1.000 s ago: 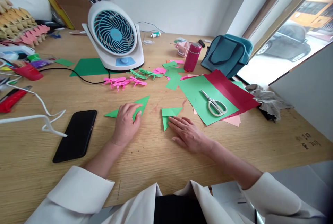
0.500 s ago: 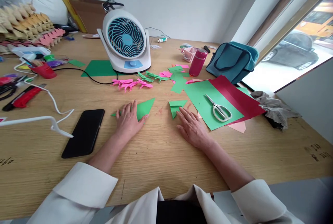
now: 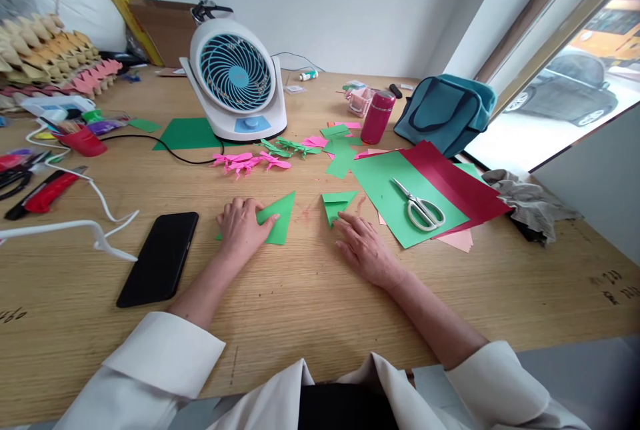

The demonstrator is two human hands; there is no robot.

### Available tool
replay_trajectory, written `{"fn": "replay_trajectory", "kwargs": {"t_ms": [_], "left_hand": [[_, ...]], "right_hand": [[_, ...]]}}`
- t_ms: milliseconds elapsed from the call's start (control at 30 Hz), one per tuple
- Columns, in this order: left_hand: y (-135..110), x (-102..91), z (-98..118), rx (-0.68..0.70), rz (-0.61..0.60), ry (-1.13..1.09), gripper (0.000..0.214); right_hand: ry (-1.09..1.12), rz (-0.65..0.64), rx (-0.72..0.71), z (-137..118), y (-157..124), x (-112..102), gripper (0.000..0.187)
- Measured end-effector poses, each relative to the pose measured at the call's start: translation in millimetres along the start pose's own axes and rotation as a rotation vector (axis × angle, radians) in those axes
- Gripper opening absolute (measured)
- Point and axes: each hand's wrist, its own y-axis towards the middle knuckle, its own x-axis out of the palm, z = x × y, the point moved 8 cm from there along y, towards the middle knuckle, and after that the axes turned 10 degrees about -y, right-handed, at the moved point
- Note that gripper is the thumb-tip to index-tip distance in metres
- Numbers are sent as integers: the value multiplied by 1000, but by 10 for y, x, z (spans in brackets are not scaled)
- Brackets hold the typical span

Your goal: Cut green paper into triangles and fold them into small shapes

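Observation:
My left hand (image 3: 243, 227) rests over a green paper triangle (image 3: 281, 217) on the table. Its fingers are curled, with the tips hidden, and the thumb lies across the sheet. To the right sits a smaller folded green paper (image 3: 336, 203), its point toward me and a folded band along its top. My right hand (image 3: 365, 247) lies flat and loosely spread, with the fingertips at this piece's lower right edge. Behind the hands are pink folded paper figures (image 3: 243, 163) and green folded paper figures (image 3: 287, 147).
White-handled scissors (image 3: 420, 210) lie on a green sheet (image 3: 380, 183) over red sheets (image 3: 450, 180) at right. A black phone (image 3: 159, 260) is left of my left arm. Farther back stand a fan (image 3: 240, 77), a red bottle (image 3: 378, 118) and a teal bag (image 3: 445, 113).
My left hand has curled its fingers more and drawn its thumb inward, baring the triangle's lower right corner. My right hand stays by the small folded paper. The view has shifted slightly.

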Motion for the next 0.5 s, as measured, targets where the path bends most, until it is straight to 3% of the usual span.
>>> {"fn": "replay_trajectory", "kwargs": {"t_ms": [133, 300, 500], "left_hand": [[12, 32, 10, 17, -6, -63, 32], [-20, 47, 123, 168, -18, -194, 29], [-127, 67, 290, 315, -43, -229, 19]], "right_hand": [[33, -11, -13, -36, -3, -8, 36], [17, -80, -1, -87, 13, 71, 37], [-42, -101, 106, 47, 40, 158, 44]]}}
